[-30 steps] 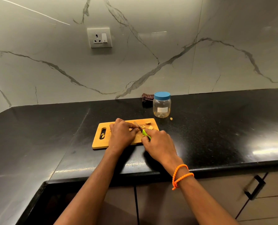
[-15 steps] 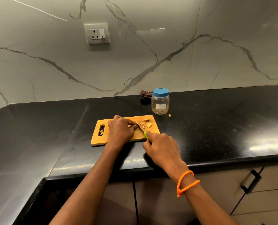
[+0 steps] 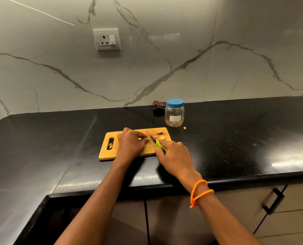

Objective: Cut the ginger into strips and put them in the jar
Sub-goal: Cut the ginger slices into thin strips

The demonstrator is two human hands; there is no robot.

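A wooden cutting board (image 3: 110, 152) lies on the black counter. My left hand (image 3: 130, 145) rests on the board with its fingers curled over a ginger piece (image 3: 139, 139), which is mostly hidden. My right hand (image 3: 174, 157) grips a green-handled knife (image 3: 155, 141), its blade lying against the ginger just right of my left fingertips. Cut ginger bits (image 3: 160, 135) lie on the board's far right corner, and a few more sit in the handle slot (image 3: 110, 145). A clear jar (image 3: 174, 114) with a blue lid on stands behind the board.
One ginger scrap (image 3: 184, 128) lies on the counter beside the jar. A dark folded cloth (image 3: 158, 106) sits against the marble wall behind the jar. A wall socket (image 3: 106, 39) is above. The counter's front edge runs just below my wrists, with cabinet doors underneath.
The knife blade has shifted slightly along the ginger while my left hand stays in place on the board. The camera has tilted a little.
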